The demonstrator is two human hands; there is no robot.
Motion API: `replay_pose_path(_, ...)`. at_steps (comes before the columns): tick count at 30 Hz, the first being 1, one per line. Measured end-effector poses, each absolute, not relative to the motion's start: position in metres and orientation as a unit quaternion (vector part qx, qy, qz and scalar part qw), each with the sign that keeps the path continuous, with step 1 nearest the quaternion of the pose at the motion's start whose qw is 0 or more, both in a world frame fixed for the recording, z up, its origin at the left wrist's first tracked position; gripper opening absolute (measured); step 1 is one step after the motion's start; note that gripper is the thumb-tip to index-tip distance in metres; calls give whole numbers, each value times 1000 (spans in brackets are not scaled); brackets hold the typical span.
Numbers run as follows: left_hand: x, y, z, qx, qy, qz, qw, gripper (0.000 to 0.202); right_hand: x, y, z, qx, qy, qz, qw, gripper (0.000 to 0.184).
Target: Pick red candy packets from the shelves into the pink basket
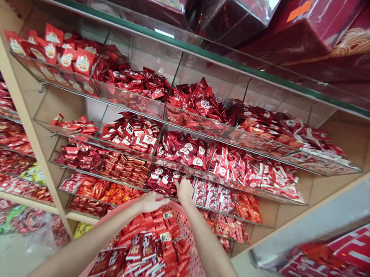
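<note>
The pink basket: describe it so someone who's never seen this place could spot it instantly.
Start at the wall of clear shelf bins full of red sweets. Just below them, at the bottom centre of the view, sits the pink basket. It is the only pink perforated container, heaped with red packets.

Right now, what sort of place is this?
Likely a sweet shop or bulk-candy aisle: tiered clear bins full of red wrapped sweets, a pink basket loaded with more, and red gift boxes stacked on top.

Bright even light, glare on glass, blurred stretched edges
</note>
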State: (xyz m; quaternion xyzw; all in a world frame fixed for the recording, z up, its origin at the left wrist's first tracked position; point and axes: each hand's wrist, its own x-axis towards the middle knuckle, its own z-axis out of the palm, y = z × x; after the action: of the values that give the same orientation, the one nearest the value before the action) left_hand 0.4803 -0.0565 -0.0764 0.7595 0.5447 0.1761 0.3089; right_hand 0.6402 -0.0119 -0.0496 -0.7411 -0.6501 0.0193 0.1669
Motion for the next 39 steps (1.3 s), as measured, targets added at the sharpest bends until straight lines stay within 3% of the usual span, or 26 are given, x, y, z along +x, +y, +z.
replay_pose_path(8, 480, -55, -77, 761, 542, 174, 311, 49, 639, -7, -55, -749, -608, 78, 250, 36)
replay_pose_path(13, 481, -57, -73, 755, 545, 168, 323, 47, 642, -2, -62, -734, -595, 123, 303, 27)
replay_pose_path(23, 482, -57, -70, 752, 553, 154, 322, 50, 640, 6, -66, -679, -589, 136, 416, 24)
replay_pose_path(31, 480, -58, -64, 771, 539, 135, 313, 51, 670, -50, -56, -582, -643, 126, 482, 24)
replay_pose_path(39, 480, -59, -66, 776, 531, 150, 307, 51, 690, -105, -70, -556, -600, 233, 525, 23)
